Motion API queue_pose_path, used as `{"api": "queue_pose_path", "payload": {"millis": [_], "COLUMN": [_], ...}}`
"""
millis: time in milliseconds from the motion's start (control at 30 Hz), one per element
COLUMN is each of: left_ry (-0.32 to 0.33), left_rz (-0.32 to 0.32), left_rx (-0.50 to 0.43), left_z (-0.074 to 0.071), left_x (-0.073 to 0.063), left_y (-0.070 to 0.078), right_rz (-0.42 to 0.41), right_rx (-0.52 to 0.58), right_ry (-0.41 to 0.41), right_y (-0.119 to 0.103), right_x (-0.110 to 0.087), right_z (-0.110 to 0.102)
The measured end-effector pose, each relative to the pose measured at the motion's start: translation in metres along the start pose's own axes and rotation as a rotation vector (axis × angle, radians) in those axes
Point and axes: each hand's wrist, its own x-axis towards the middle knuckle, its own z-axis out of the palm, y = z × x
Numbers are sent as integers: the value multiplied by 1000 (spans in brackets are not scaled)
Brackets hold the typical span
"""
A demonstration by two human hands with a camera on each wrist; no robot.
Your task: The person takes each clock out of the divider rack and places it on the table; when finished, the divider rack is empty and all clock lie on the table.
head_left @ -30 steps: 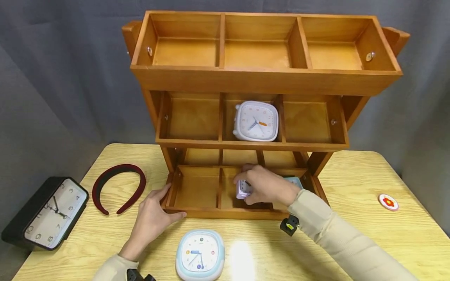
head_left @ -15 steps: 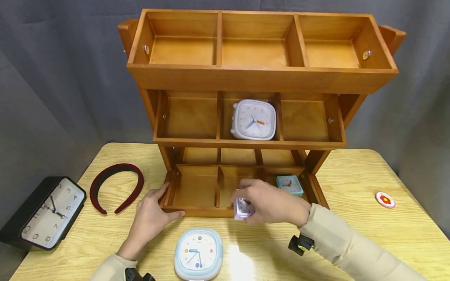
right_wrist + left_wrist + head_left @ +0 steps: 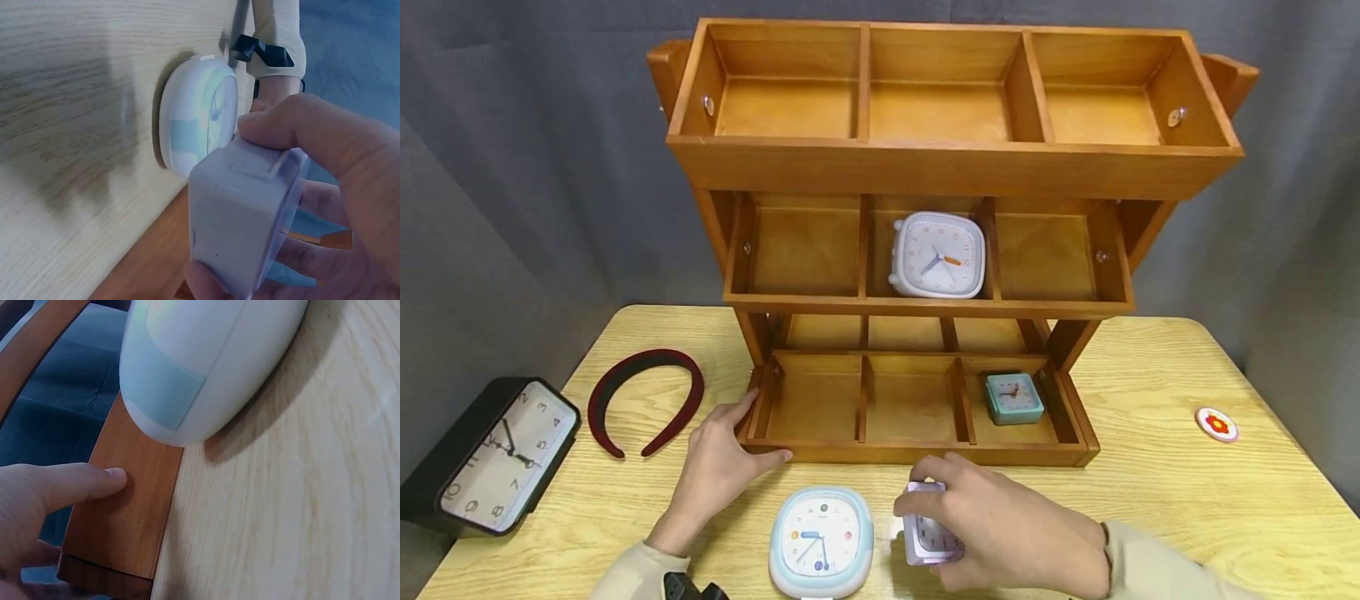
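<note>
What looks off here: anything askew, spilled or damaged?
No spill or damage visible, but two things sit sideways. The white clock in the middle shelf is turned, its 12 to the right and 9 on top. The black clock at the table's left edge also looks turned, its 3 near the top.

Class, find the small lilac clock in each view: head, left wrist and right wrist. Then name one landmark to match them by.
Head: lilac clock low, right of centre, in the right hand.
Left wrist: not in it.
Right wrist: lilac clock below centre, in the fingers.
Shared landmark: white-and-blue clock, low in head, top in left wrist, above centre in right wrist.
</note>
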Motion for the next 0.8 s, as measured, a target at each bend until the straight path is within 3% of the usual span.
{"api": "queue_pose_path", "payload": {"millis": [200,433,600,800], "left_ry": [-14,-13,-21,-18], "left_rz": [-16,-19,-22,-19], "left_rx": [4,4,9,17], "left_z": [-1,0,-1,-2], "left_x": [0,1,0,0], "left_y": [0,1,2,2], "right_rz": [8,32,71,45], "right_rx": [11,70,-6,-113], "right_ry": [-23,-87,-134,-91], "right_y": [6,19,20,17], "right_x": [4,17,19,16], "right_z": [12,44,56,57]}}
